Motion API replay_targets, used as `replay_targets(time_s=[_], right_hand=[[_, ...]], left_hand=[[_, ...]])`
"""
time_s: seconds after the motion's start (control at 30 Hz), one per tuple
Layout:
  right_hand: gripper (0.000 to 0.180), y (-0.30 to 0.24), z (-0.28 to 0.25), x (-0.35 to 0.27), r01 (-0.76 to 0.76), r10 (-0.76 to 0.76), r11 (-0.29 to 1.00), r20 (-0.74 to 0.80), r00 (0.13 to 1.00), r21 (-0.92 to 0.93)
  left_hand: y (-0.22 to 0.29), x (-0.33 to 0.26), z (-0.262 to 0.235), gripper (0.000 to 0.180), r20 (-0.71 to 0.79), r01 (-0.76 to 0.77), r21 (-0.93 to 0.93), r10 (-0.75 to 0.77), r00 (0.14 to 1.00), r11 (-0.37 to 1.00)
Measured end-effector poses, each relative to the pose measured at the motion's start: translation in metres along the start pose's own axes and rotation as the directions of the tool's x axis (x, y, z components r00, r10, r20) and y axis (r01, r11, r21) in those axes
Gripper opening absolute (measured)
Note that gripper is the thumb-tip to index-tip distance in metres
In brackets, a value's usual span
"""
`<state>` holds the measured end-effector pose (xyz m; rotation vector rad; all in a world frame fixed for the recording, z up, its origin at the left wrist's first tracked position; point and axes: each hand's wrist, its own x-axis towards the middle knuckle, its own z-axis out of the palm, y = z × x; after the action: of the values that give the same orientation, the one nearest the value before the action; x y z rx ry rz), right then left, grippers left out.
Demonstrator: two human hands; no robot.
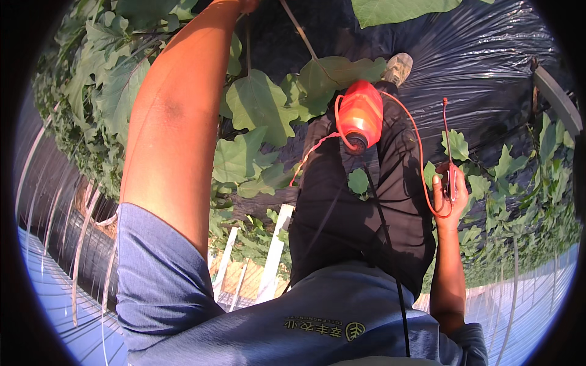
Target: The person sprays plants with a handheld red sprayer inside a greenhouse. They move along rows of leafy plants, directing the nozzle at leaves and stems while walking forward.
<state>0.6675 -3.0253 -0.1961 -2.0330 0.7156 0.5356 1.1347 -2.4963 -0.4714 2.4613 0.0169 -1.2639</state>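
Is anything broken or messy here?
Nothing looks broken or spilled. The orange plastic bottle-shaped tool hangs at the person's waist, its thin orange cord looping loosely to the right hand, which grips a small dark handle. The left hand is out of view among the large green leaves.

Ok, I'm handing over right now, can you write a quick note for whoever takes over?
Left arm: raised into the leaves; the hand itself is past the top edge.
Right hand: closed on a small tool, low at the side.
Orange bottle: hangs at the waist, joined to the tool by an orange tube.
Done: cannot tell.
Left: probably bringing the tool up to where the left arm reaches.
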Motion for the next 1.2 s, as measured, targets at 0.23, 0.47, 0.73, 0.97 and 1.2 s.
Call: replay_targets(time_s=[0.23, 0.47, 0.73, 0.97, 1.2], right_hand=[[0.035, -0.011, -0.001, -0.003, 0.129, -0.131, 0.991, -0.071, 0.989, -0.035], [0.038, -0.041, -0.016, -0.004, 0.295, -0.272, 0.947, -0.171, 0.947, 0.124], [0.035, -0.08, -0.09, -0.011, 0.37, -0.313, 0.912, -0.282, 0.907, 0.176], [0.034, -0.1, -0.16, 0.011, 0.456, -0.395, 0.885, -0.37, 0.841, 0.092], [0.033, -0.121, -0.195, 0.057, 0.497, -0.436, 0.864, -0.371, 0.82, 0.083]], left_hand=[[0.106, -0.043, 0.004, 0.032, 0.115, -0.068, 0.784, -0.036, 0.993, 0.617], [0.199, -0.244, 0.039, 0.038, 0.071, -0.159, 0.584, 0.145, 0.987, 0.796], [0.209, -0.424, 0.096, 0.042, -0.039, 0.148, -0.34, -0.172, 0.984, 0.929], [0.282, -0.496, 0.119, 0.051, -0.065, 0.05, -0.602, -0.111, 0.992, 0.797], [0.39, -0.513, 0.075, 0.111, 0.011, -0.472, -0.292, 0.496, 0.868, 0.832]])
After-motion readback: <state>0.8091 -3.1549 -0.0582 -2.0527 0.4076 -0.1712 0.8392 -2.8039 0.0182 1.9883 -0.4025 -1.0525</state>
